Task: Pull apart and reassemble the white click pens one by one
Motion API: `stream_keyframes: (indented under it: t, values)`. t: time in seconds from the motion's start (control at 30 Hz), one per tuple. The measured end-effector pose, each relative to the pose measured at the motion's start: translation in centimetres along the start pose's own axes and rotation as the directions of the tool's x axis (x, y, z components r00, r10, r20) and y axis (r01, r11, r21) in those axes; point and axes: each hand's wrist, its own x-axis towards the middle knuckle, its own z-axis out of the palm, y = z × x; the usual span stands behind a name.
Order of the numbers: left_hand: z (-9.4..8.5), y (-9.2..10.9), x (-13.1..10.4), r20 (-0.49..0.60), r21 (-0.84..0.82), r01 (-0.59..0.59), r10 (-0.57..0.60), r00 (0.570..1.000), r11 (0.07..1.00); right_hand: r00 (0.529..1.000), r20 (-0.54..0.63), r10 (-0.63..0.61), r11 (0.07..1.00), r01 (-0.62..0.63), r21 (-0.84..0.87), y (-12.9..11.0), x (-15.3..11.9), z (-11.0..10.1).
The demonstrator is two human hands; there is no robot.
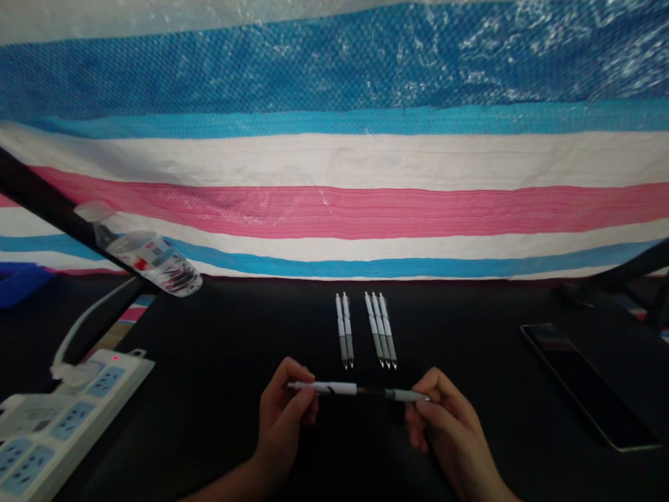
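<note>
Between my two hands a white and grey pen is held level above the black table, its barrel parted in the middle so that the dark refill shows. My left hand [287, 418] pinches the white barrel [337, 388] near its clicker end. The grey grip part [405, 395] is pinched near its tip by my right hand [444, 422]. Behind the hands lie more pens of the same kind, tips toward me: a pair [343, 331] on the left and a group of three [381, 331] to its right.
A white power strip [73, 422] with a plugged-in cable lies at the left. Behind it a water bottle [157, 261] stands by a dark bar. A black phone [588, 383] rests at the right. Striped sheeting [366, 160] hangs behind the table [209, 348].
</note>
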Motion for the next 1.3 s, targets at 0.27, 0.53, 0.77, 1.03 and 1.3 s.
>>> stream_keyframes:
  t: [0.27, 0.53, 0.77, 1.03, 1.3]
  values:
    - [0.0, 0.3, 0.2, -0.024, -0.026, -0.024, 0.024, 0.999, 0.999, 0.991, -0.118, -0.069, 0.995, 0.078, 0.067, 0.4, -0.1, -0.9]
    - [0.0, 0.1, 0.2, 0.003, -0.024, 0.002, -0.001, 1.000, 1.000, 0.991, -0.083, -0.107, 0.992, 0.112, 0.059, 0.7, 0.0, -0.5]
    - [-0.3, -0.7, -0.1, 0.180, 0.117, 0.036, -0.056, 0.982, 0.992, 0.977, 0.191, -0.093, 0.977, 0.127, -0.173, 0.3, -0.3, 0.5]
    - [-0.1, -0.3, -0.2, 0.237, 0.136, -0.001, -0.032, 0.971, 0.991, 0.977, 0.171, -0.124, 0.860, 0.192, -0.474, 1.1, 0.0, 0.0]
    - [-0.6, -0.8, -0.1, 0.203, 0.104, -0.002, -0.019, 0.979, 0.995, 0.964, 0.256, -0.067, 0.831, 0.196, -0.521, 0.8, -0.1, -0.1]
